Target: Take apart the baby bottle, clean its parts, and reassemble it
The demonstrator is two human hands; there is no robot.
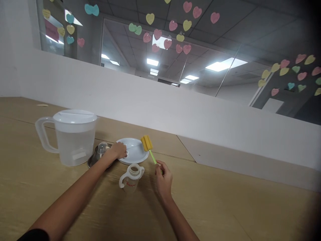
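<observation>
My right hand (pixel 164 179) is closed around the green handle of a brush with a yellow sponge head (pixel 146 143), which points up and away. My left hand (pixel 118 150) reaches over the left edge of a white plate (pixel 136 154); its fingers are bent down beside something small and white that I cannot make out. Below the plate, a baby bottle (pixel 131 179) with two white handles stands upright without a cap. Behind my left wrist, a metal bowl (pixel 92 161) holds a clear dome-shaped cover (pixel 102 148).
A large lidded pitcher (pixel 75 144) of clear liquid stands at the left, its handle facing left. Behind the brown table (pixel 225 201) runs a white wall (pixel 150 103) below a window with heart-shaped notes. A small flat piece (pixel 42 105) lies far left.
</observation>
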